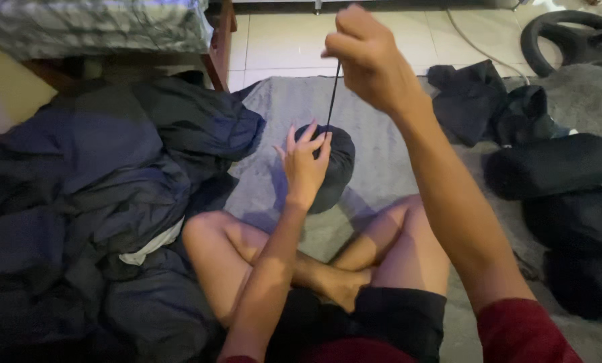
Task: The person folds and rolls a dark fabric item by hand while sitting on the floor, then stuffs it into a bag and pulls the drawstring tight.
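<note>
A grey rug (375, 141) covers the floor, with a heap of dark blue fabric (99, 195) piled on its left side. Several stuffed black bags (556, 165) lie at the right. At the centre sits a round black pouch (334, 168); the left hand (306, 165) cups its top, fingers spread against it. A thin black drawstring (333, 94) rises taut from the pouch, probably from its mouth, to the raised right hand (365, 57), pinched in closed fingers.
</note>
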